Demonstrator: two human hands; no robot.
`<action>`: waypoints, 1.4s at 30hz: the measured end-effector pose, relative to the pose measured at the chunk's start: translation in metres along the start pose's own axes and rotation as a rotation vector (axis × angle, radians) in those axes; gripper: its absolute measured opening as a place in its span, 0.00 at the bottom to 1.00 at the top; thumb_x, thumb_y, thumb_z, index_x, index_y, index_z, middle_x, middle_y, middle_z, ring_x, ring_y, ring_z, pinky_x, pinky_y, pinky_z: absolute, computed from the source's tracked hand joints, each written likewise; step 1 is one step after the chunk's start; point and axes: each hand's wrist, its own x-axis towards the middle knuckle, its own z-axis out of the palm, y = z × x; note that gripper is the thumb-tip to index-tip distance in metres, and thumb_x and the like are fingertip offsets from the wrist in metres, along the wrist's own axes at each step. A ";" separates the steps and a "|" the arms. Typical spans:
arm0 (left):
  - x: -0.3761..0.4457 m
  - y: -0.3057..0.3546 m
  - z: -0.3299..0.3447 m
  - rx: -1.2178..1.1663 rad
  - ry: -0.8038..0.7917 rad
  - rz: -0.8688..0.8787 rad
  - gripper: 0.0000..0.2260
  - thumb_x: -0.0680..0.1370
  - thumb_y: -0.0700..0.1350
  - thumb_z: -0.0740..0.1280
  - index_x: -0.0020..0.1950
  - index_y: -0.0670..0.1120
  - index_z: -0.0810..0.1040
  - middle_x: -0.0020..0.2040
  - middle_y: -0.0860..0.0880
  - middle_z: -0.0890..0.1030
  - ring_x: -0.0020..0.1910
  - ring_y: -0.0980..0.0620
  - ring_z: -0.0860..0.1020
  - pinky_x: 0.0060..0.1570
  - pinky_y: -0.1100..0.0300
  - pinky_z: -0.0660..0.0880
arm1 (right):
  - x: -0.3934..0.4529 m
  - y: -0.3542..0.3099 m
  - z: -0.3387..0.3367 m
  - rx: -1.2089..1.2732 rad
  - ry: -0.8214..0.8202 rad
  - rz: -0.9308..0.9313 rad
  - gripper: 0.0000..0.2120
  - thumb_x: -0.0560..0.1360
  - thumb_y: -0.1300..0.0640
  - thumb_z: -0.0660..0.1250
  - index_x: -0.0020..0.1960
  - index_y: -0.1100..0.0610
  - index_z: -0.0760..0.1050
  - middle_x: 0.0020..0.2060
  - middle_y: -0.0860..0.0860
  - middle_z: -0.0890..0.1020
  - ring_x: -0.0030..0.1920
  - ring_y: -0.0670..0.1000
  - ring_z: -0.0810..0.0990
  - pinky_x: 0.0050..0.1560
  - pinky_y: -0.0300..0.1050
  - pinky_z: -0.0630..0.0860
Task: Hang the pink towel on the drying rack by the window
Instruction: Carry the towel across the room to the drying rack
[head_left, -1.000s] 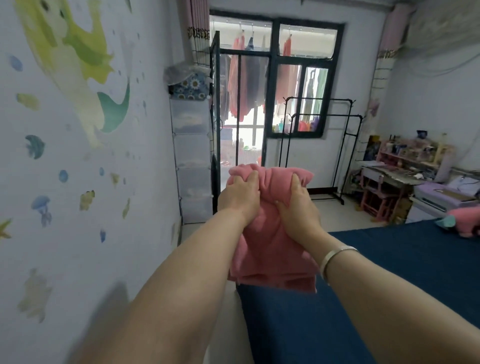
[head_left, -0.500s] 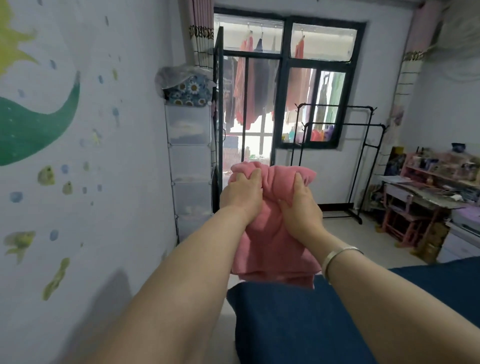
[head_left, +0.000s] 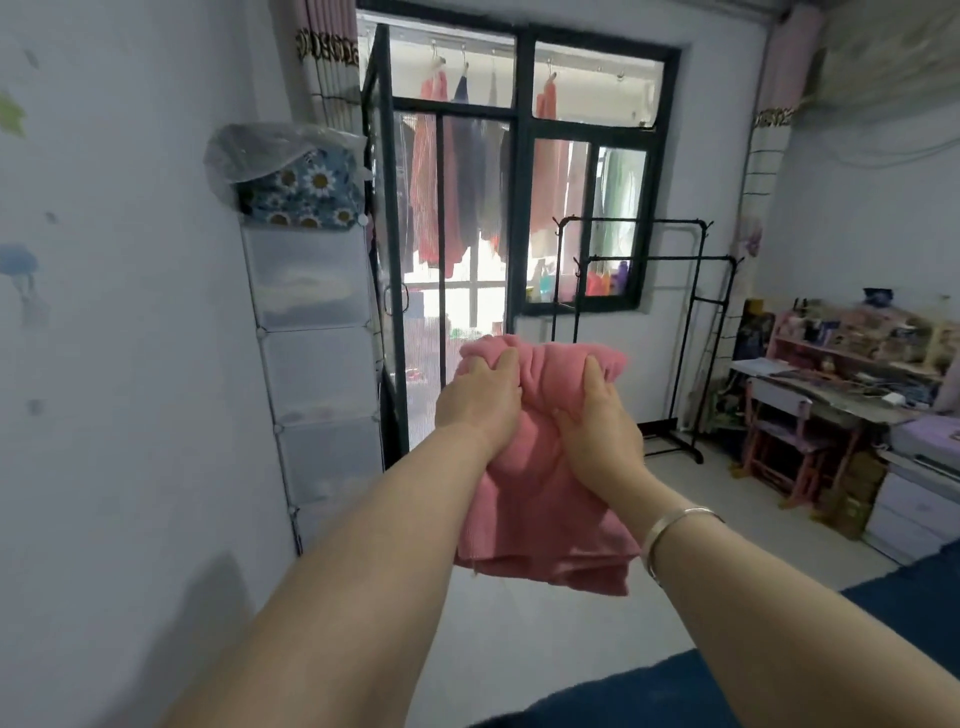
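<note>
Both arms reach forward at chest height, and the pink towel (head_left: 540, 467) is bunched between the two hands near the middle of the view. The left hand (head_left: 475, 410) is closed over the towel's upper left edge, fingers curled into the cloth. The right hand (head_left: 602, 431) grips the upper right part, thumb and fingers pinching a fold; a silver bracelet (head_left: 670, 535) sits on that wrist. The towel hangs down from both grips in loose folds, its lower edge free in the air above the pale floor (head_left: 519, 649).

At about 1 o'clock from the towel, well apart from it, stands the black drying rack (head_left: 654, 260), two bare rails in front of the dark-framed window (head_left: 587, 176). At 12 o'clock a glass door (head_left: 447, 249) shows clothes hanging beyond. At 10 o'clock a stack of clear drawers (head_left: 317, 364) stands against the wall, a flowered bundle (head_left: 301, 197) on top. A cluttered worktop (head_left: 831, 395) lies at 3 o'clock, and a dark blue bed (head_left: 649, 701) at 5 o'clock.
</note>
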 end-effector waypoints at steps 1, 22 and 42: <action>0.016 -0.009 0.006 -0.003 -0.005 0.019 0.06 0.80 0.48 0.54 0.55 0.49 0.62 0.59 0.36 0.70 0.42 0.40 0.67 0.38 0.50 0.64 | 0.013 0.000 0.012 -0.009 0.009 0.020 0.33 0.78 0.51 0.61 0.76 0.53 0.48 0.71 0.58 0.67 0.63 0.62 0.74 0.51 0.55 0.74; 0.347 -0.084 0.171 -0.090 -0.038 0.207 0.09 0.81 0.48 0.54 0.59 0.47 0.64 0.60 0.34 0.71 0.51 0.34 0.74 0.40 0.49 0.66 | 0.315 0.076 0.184 -0.115 0.150 0.134 0.32 0.79 0.50 0.59 0.77 0.54 0.47 0.73 0.58 0.63 0.68 0.61 0.70 0.57 0.55 0.73; 0.641 -0.055 0.348 -0.260 -0.082 0.543 0.09 0.81 0.46 0.55 0.61 0.48 0.63 0.57 0.36 0.72 0.48 0.37 0.75 0.38 0.48 0.68 | 0.559 0.208 0.273 -0.319 0.343 0.366 0.33 0.78 0.51 0.61 0.77 0.53 0.48 0.73 0.58 0.65 0.67 0.61 0.71 0.54 0.55 0.75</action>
